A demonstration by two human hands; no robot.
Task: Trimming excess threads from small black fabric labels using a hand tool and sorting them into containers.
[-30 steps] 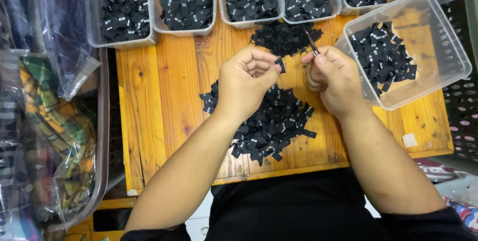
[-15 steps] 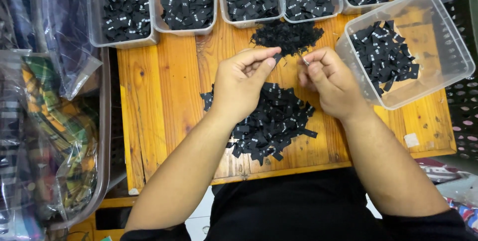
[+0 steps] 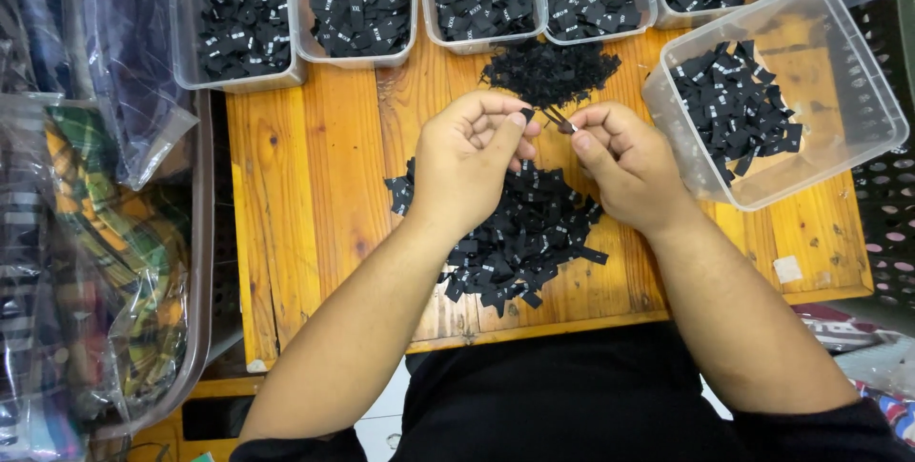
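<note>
Left hand and right hand meet above the wooden tabletop, at about 12 o'clock from the large heap of black labels. Between them, a small black label is pinched: left fingers closed on its upper-left end, right fingers closed on its lower-right end. Long axis runs roughly from 10 o'clock to 4 o'clock; the label looks thin, detail too small to read further.

A smaller heap of dark scraps lies at 12 o'clock from the hands. A tilted clear tub with labels sits at 3 o'clock. A row of clear bins lines the far edge.

Versus half a second ago: the hands are closer together, fingertips nearly touching.
</note>
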